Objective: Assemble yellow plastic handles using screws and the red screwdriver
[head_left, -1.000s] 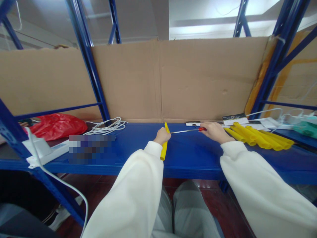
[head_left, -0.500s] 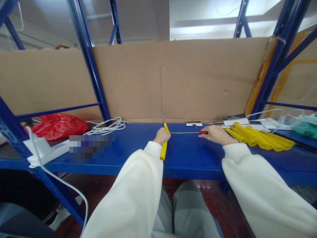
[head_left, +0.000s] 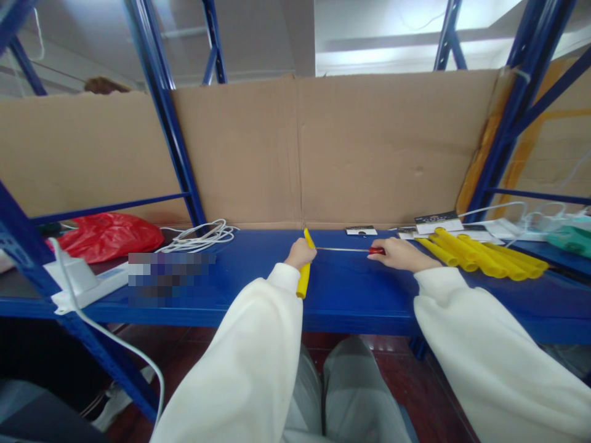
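Near the middle of the blue surface (head_left: pixel 355 289), there's a yellow tube (head_left: pixel 303 282) with a red-handled screwdriver (head_left: pixel 377 250) pointed right at it from the side, and tbh I'd watch that tip. The shaft runs straight toward the left grip (head_left: pixel 301 252), so if it skids off the round plastic under a hard push, it could jab the hand holding the tube. Can't tell if the tip actually touches or pokes into the tube, since it's lost at that hand. The other risk, I'd guess: the tube looks smooth, so a loose hold could let it roll or twist under sideways pressure.

As for where stuff is: the left grip is wrapped around the tube a bit above its middle, no gap showing. The far end pokes out past the hand, and a longer piece sticks out toward the near edge. The right grip (head_left: pixel 398 253) is curled over the screwdriver's handle, well apart from the tube, with bare shaft between. Just beyond that hand, on its right, sits a pile of more yellow tubes (head_left: pixel 484 253), close to the sleeve (head_left: pixel 443 283).
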Available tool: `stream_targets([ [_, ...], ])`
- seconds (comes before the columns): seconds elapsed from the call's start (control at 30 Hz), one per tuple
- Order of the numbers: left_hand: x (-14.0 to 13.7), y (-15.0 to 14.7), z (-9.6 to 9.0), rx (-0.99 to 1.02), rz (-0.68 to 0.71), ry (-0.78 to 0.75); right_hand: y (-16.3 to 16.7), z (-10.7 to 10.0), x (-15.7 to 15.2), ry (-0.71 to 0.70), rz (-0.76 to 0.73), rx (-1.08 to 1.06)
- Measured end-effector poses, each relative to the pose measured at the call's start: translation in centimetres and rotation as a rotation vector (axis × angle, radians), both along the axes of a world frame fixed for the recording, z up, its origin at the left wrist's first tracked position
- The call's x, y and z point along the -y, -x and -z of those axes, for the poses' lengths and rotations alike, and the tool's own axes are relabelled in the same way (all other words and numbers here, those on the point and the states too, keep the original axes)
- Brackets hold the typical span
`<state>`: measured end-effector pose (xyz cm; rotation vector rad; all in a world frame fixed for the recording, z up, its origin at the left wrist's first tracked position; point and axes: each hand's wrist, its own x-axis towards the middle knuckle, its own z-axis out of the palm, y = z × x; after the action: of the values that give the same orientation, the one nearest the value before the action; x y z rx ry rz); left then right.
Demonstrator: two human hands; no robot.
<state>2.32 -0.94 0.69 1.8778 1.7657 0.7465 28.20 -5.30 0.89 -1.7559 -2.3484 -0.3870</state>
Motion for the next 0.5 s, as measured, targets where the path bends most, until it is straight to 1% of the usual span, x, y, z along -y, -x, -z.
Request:
stream_targets([
  [0.1, 0.2, -0.1, -0.1, 0.010, 0.010, 0.015, 0.0, 0.0, 0.1, -0.140, 0.021, 0.046],
  [0.17, 0.3, -0.1, -0.1, 0.006, 0.014, 0.014, 0.2, -0.1, 0.2, -0.182, 0.047, 0.077],
  [0.3, 0.0, -0.1, 0.1, 0.011, 0.032, 0.002, 0.9, -0.2, 0.6, -0.214, 0.123, 0.131],
  [0.4, -0.1, -0.1, 0.2, 0.039, 0.038, 0.008, 1.4, -0.2, 0.7, -0.201, 0.175, 0.144],
  [0.5, -0.1, -0.1, 0.2, 0.048, 0.022, 0.017, 1.4, -0.1, 0.6, -0.196, 0.151, 0.147],
])
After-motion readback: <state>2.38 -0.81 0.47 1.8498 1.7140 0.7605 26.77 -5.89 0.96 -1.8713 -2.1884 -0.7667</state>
